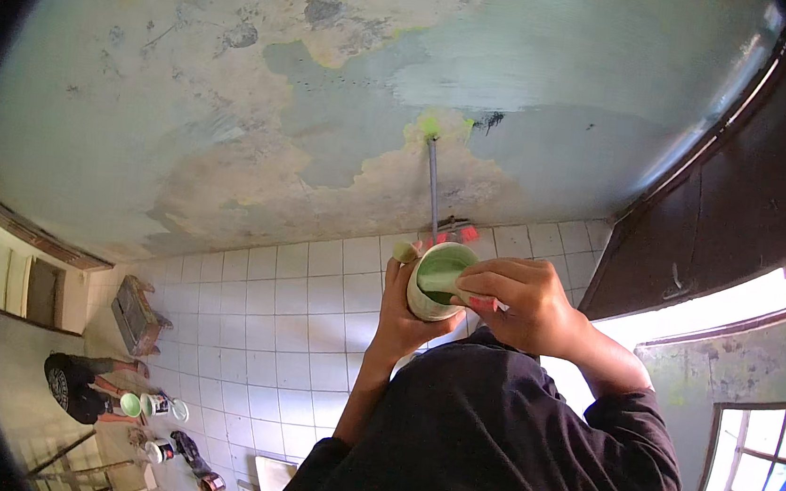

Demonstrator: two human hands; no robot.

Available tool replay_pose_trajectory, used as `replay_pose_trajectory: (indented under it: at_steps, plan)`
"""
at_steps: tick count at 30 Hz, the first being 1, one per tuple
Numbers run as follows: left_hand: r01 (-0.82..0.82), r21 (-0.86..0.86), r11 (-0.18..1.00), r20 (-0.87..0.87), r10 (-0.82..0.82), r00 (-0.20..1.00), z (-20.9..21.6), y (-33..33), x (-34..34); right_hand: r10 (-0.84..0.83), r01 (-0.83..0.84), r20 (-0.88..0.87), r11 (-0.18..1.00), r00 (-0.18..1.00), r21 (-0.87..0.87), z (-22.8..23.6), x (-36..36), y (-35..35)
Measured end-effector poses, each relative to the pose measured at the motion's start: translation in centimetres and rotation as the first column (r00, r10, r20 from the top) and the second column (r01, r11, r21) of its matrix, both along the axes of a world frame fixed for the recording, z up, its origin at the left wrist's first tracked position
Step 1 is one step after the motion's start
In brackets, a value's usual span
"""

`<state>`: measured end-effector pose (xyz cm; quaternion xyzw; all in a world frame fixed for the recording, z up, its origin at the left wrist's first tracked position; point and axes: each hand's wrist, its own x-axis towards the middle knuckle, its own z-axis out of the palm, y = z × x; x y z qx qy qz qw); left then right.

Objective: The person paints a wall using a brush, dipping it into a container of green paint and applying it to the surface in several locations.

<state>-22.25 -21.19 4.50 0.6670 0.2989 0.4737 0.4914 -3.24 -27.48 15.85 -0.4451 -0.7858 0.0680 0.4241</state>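
Note:
My left hand (397, 320) is wrapped round a small whitish tub (418, 300) with green paint inside. A rounded, green-stained thing (404, 251) shows by the fingers of that hand; its kind is unclear. Over the rim, my right hand (525, 301) grips a pale green, flat tool (437, 276) whose lower end reaches into the tub. Something red (485, 304) shows under the right fingers, perhaps part of that tool. The tool's exact kind is hidden by the hand and the paint.
Ahead is a pale green wall (350, 99) with bare, patchy plaster. A grey pole (433, 183) leans there, red bristles at its foot. Dark door panel (730, 183) at right. On the tiled floor (281, 329) at left, another person (81, 388) bends near buckets (155, 404) and a wooden bench (135, 315).

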Motion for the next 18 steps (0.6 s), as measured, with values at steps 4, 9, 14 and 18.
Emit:
replay_pose_trajectory:
  at_steps: [4,9,14,18]
  plan:
    - [0.006,0.024,1.000,0.005,-0.006,1.000,-1.3,0.4,-0.9,-0.001,0.002,0.018,0.998,1.000,-0.060,0.0,-0.8,0.5]
    - [-0.014,0.148,0.989,-0.021,0.018,1.000,-0.9,1.6,-0.6,-0.008,0.008,0.024,1.000,1.000,-0.023,0.0,-1.1,1.0]
    - [0.040,0.118,0.992,-0.020,-0.038,0.999,-0.6,3.9,0.6,-0.034,0.033,0.010,0.998,0.999,0.061,0.1,-0.3,2.8]
    - [0.033,0.095,0.995,0.052,-0.038,0.998,-1.0,5.6,2.1,-0.063,0.062,0.038,0.998,0.997,0.020,0.0,1.2,4.2]
